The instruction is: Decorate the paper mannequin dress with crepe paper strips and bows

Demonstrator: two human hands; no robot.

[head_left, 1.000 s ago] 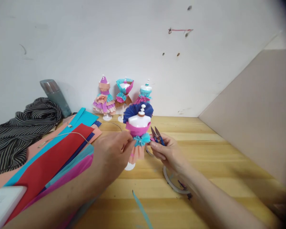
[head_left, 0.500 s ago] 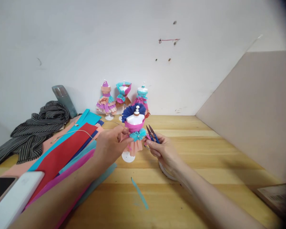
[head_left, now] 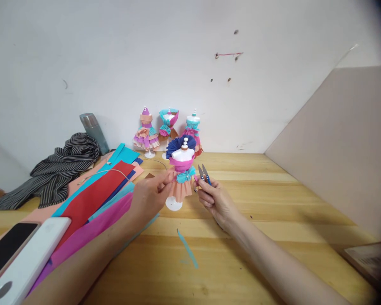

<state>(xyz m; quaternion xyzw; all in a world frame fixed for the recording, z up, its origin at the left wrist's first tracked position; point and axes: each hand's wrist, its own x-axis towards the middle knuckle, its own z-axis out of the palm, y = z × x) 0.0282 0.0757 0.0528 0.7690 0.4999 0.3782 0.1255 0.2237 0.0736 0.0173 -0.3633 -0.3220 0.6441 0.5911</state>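
A small white dress form (head_left: 180,156) stands upright on its round base, wearing a navy pleated collar, a magenta band, a turquoise paper rosette (head_left: 186,174) and a peach ruffled skirt (head_left: 181,190). At its left side my left hand (head_left: 154,190) is closed in a pinch by the waist, seemingly on a narrow pink paper strip (head_left: 173,178). To its right, my right hand (head_left: 216,198) holds thread snips (head_left: 204,173) with blue handles, blades pointing up and apart. Those same fingers pinch a bit of pink paper (head_left: 196,181) near the rosette.
Three dressed forms (head_left: 146,135) stand against the wall. Coloured crepe paper sheets (head_left: 98,186), a striped cloth (head_left: 65,165), a bottle (head_left: 95,132), a phone (head_left: 11,248) and a white device (head_left: 34,258) lie to the left. A turquoise scrap (head_left: 188,249) rests in front.
The view has shifted slightly, so most things sit further right. My left fingers have drawn closer together by the waist. The snips remain in my right hand, now more upright.
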